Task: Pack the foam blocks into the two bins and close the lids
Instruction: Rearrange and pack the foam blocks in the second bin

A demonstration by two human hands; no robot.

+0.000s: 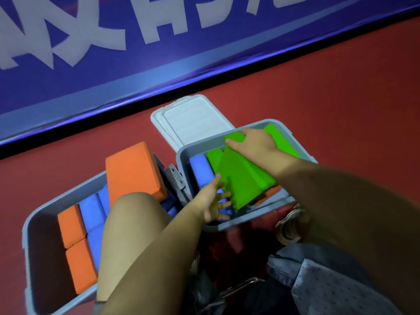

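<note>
Two grey bins stand side by side on a red floor (318,87), both with lids off; the right bin (227,226) sits just ahead of the person's knees, the left bin (38,214) lower left, partly hidden behind a bare knee (134,214).

The right hand (256,144) reaches into the right bin and holds the far end of a green block (241,178), fingers curled over its top edge, so its grip is on that block; the block lies tilted across the bin, higher than the pieces under it. The left hand (213,201) is at the block's near end, fingers spread and loose against its lower edge; its grip is wide and wraps nothing.

Under and beside the tilted block: a second green block (213,155) to its left, another green one (279,137) at the far right wall, a blue block (200,169) along the left wall, and a sliver of orange (268,194) near the front.

The left bin holds two orange blocks (75,246) end to end and blue blocks (91,212) beside them; a big orange block (134,171) sits raised at its far right corner, above the rim.

A pale lid (191,119) lies flat on the floor just behind the right bin, touching its back edge. A blue banner (113,83) with white letters runs along the wall.
</note>
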